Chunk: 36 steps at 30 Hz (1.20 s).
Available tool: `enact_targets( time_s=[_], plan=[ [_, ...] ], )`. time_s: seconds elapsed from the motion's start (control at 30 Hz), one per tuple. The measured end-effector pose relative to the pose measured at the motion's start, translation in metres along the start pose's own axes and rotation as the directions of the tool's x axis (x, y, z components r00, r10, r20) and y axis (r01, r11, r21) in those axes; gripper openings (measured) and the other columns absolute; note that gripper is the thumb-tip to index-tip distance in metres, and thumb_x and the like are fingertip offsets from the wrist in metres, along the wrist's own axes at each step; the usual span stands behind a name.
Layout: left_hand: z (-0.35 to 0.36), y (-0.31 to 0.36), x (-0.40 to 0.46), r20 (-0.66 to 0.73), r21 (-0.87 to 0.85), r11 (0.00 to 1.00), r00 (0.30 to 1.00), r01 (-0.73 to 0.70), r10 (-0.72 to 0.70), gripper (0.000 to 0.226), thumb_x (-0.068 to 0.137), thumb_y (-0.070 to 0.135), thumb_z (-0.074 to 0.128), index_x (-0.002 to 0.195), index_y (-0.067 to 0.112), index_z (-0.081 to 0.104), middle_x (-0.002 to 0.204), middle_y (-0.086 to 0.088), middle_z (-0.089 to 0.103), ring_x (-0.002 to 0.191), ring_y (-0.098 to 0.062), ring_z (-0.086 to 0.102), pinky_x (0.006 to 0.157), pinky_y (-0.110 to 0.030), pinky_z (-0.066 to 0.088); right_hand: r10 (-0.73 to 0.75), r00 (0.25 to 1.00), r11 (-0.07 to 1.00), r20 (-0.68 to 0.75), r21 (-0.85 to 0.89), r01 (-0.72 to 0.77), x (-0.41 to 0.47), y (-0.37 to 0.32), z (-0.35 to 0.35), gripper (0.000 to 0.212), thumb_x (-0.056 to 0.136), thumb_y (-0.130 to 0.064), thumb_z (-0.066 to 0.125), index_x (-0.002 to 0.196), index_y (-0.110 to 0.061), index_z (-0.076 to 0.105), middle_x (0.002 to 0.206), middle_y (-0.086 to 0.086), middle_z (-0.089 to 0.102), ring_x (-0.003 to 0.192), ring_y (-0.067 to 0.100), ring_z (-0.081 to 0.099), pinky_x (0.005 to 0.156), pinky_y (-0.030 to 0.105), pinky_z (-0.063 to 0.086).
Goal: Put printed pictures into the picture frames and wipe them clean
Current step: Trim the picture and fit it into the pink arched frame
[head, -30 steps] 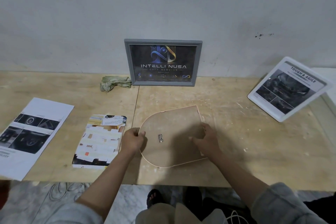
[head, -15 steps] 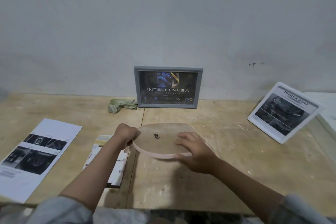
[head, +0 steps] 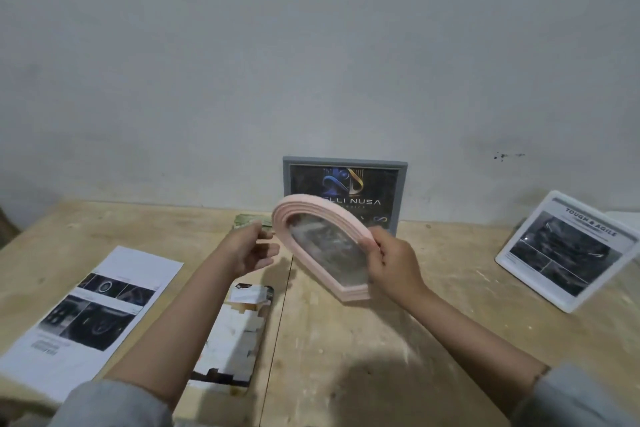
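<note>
A pink arched picture frame (head: 313, 215) is lifted above the wooden table (head: 398, 340), tilted with its glass front facing me. My right hand (head: 393, 263) grips its right edge. Just left of the frame's arched top, my left hand (head: 251, 248) hovers with fingers relaxed; whether it touches the frame is unclear. A printed picture sheet (head: 86, 312) lies flat at the left. Against the wall a grey frame (head: 401, 191) stands with a dark logo picture in it. At the right a white frame (head: 568, 250) leans, holding a car picture.
A green cloth (head: 247, 220) lies near the wall, partly hidden behind my left hand. A torn magazine page (head: 235, 333) lies on the table under my left forearm. The table's front edge runs along the bottom.
The pink frame lay back-side up on the table, was lifted by both hands, and is now flipped front toward me. My left hand has come off its edge. The camera tilted upward.
</note>
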State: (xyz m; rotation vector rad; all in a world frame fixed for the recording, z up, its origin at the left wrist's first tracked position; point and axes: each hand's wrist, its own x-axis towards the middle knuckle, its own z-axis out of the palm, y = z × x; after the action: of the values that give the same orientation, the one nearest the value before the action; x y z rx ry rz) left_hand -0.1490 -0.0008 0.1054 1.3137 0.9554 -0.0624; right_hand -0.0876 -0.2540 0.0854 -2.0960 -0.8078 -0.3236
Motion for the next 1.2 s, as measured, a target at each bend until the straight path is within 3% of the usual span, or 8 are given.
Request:
enact_targets(
  time_s=[0.13,0.3,0.47,0.8,0.93,1.03,1.13,1.2],
  plan=[
    [0.011,-0.021,-0.002,0.03,0.116,0.992,0.999,-0.043,0.04,0.045,0.098,0.049,0.039,0.114,0.01,0.055,0.11,-0.009,0.06,0.103,-0.024,0.057,0.09,-0.043,0.039,0.341,0.938,0.872,0.069,0.349,-0.342,0.025,-0.002,-0.006,0.03,0.1,-0.026,0.043,0.083,-0.009,0.061,0.067,0.004,0.053,0.062,0.017,0.046,0.057,0.03,0.034],
    [0.024,-0.051,-0.009,0.06,0.048,0.992,0.991,-0.119,0.116,0.049,0.099,0.047,0.037,0.107,0.006,0.063,0.106,-0.018,0.064,0.089,-0.028,0.058,0.081,-0.037,0.044,0.547,0.809,0.666,0.215,0.474,-0.576,0.039,0.01,0.003,0.035,0.101,-0.033,0.041,0.098,-0.01,0.067,0.075,-0.003,0.059,0.073,0.014,0.052,0.065,0.025,0.04],
    [0.016,-0.067,-0.022,-0.067,-0.082,0.972,0.975,-0.218,0.213,0.046,0.099,0.048,0.038,0.111,0.015,0.066,0.111,-0.015,0.07,0.101,-0.035,0.065,0.091,-0.047,0.051,0.597,0.724,0.513,0.346,0.53,-0.676,0.039,0.014,0.021,0.035,0.1,-0.035,0.042,0.078,-0.016,0.062,0.066,0.0,0.055,0.063,0.015,0.05,0.062,0.027,0.039],
    [-0.04,-0.096,-0.025,-0.414,-0.194,0.957,0.902,-0.216,0.119,0.039,0.097,0.041,0.047,0.089,0.009,0.066,0.092,-0.015,0.068,0.084,-0.031,0.062,0.089,-0.046,0.051,0.547,0.622,0.531,0.56,0.342,-0.775,0.037,0.016,0.126,0.049,0.089,-0.06,0.041,0.088,-0.02,0.07,0.081,0.002,0.071,0.084,0.026,0.065,0.087,0.039,0.049],
    [-0.088,-0.099,-0.007,-0.47,-0.245,0.953,0.881,-0.181,0.046,0.046,0.094,0.046,0.047,0.094,0.004,0.065,0.095,-0.021,0.07,0.09,-0.038,0.067,0.088,-0.053,0.052,0.499,0.662,0.685,0.559,0.213,-0.696,0.056,0.005,0.177,0.031,0.088,-0.046,0.045,0.084,-0.024,0.066,0.095,0.002,0.07,0.09,0.027,0.064,0.09,0.047,0.05],
    [-0.132,-0.104,0.018,-0.496,-0.248,0.959,0.869,-0.139,-0.002,0.055,0.077,0.058,0.048,0.085,0.006,0.063,0.093,-0.017,0.069,0.087,-0.035,0.066,0.088,-0.049,0.051,0.422,0.714,0.827,0.559,0.084,-0.555,0.079,-0.012,0.215,0.031,0.095,-0.031,0.046,0.121,-0.02,0.059,0.127,0.005,0.06,0.117,0.026,0.054,0.101,0.037,0.042],
    [-0.159,-0.093,0.032,-0.511,-0.288,0.951,0.857,-0.108,-0.057,0.041,0.092,0.041,0.047,0.089,0.004,0.065,0.097,-0.018,0.069,0.099,-0.041,0.064,0.093,-0.054,0.05,0.244,0.741,0.97,0.626,-0.154,-0.189,0.105,-0.006,0.259,0.048,0.096,-0.025,0.047,0.141,-0.012,0.037,0.144,0.008,0.042,0.132,0.026,0.039,0.106,0.037,0.035],
    [-0.174,-0.088,0.042,-0.511,-0.285,0.955,0.857,-0.086,-0.075,0.039,0.096,0.037,0.045,0.091,0.004,0.065,0.101,-0.02,0.069,0.101,-0.04,0.063,0.094,-0.054,0.049,0.193,0.7,0.948,0.688,-0.315,0.049,0.122,0.002,0.286,0.059,0.095,-0.018,0.045,0.148,-0.012,0.021,0.153,0.011,0.025,0.14,0.028,0.026,0.111,0.039,0.029]
  ],
)
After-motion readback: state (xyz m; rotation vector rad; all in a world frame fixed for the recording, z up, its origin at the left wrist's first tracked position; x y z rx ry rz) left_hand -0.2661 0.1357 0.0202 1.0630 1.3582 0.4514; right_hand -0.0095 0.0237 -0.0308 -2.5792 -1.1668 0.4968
